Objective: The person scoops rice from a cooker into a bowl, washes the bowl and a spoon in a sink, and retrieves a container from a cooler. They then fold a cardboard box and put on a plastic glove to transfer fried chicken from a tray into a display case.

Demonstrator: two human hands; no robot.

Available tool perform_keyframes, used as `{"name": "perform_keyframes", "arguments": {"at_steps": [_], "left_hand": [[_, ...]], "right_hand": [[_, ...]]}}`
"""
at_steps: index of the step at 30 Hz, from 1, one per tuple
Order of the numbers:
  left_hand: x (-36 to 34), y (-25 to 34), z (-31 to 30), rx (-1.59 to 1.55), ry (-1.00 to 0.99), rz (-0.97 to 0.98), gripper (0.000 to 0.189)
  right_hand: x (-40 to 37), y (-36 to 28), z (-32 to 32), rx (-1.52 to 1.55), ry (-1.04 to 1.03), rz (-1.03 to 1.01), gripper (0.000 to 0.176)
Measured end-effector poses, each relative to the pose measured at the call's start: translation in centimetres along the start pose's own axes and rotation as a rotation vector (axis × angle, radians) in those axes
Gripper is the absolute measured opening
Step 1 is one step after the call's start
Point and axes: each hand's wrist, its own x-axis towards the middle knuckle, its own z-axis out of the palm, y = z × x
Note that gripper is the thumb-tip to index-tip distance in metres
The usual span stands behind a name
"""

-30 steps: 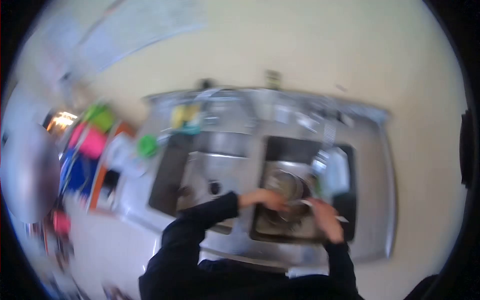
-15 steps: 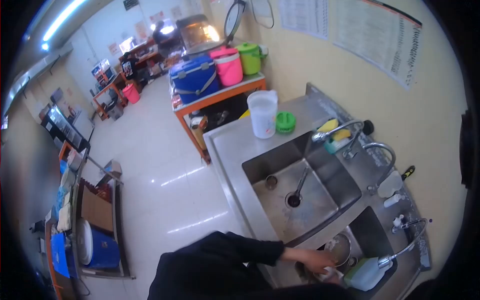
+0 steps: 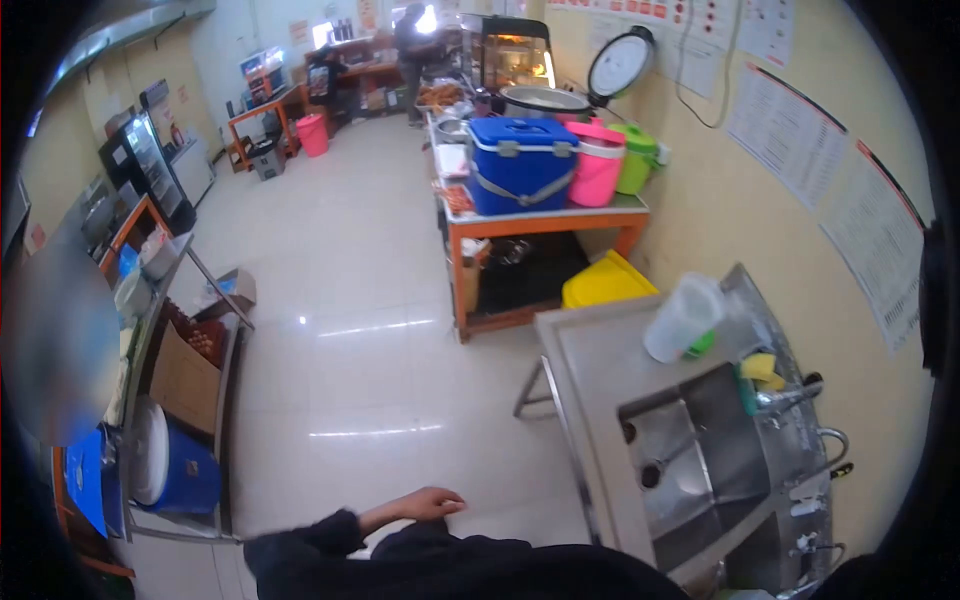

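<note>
My left hand (image 3: 430, 503) reaches out from a dark sleeve at the bottom of the head view, over the tiled floor left of the sink counter. Its fingers are loosely bent and I see nothing in them. My right hand is out of view. To the right stands the steel double sink (image 3: 600, 350). On its counter are a translucent white pitcher (image 3: 684, 318) and a green lid (image 3: 703, 344), partly hidden behind the pitcher. Yellow sponges (image 3: 762, 370) lie near the taps.
An orange-framed table (image 3: 545, 222) ahead carries a blue cooler (image 3: 522, 168), a pink bucket (image 3: 597, 170) and a green bucket (image 3: 634, 160). Below sits a yellow container (image 3: 608, 284). On the left is a metal shelf with a blue drum (image 3: 190, 472). People stand at the far end.
My left hand has left the near sink basin, where it was at something whitish beside a bottle, and is now over the floor. The view has turned left and lifted.
</note>
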Motion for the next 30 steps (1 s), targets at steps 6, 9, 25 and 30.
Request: {"name": "perform_keyframes", "arguments": {"at_steps": [6, 9, 25, 30], "left_hand": [[-8.1, -20.9, 2.1, -0.437, 0.081, -0.693, 0.063], [-8.0, -21.2, -0.9, -0.583, 0.040, -0.572, 0.059], [12.2, -16.2, -55.9, -0.570, 0.621, -0.062, 0.029], [11.3, -36.0, -61.2, -0.546, 1.077, -0.689, 0.017]], "right_hand": [[-11.4, -2.4, 16.9, 0.121, -0.360, 0.182, 0.035], [-15.7, -1.4, 23.3, 0.142, -0.469, 0.259, 0.036], [-51.9, -26.8, 76.2, 0.183, -1.550, -0.353, 0.035], [-45.4, -25.9, 78.6, -0.639, -1.569, -0.020, 0.071]]}}
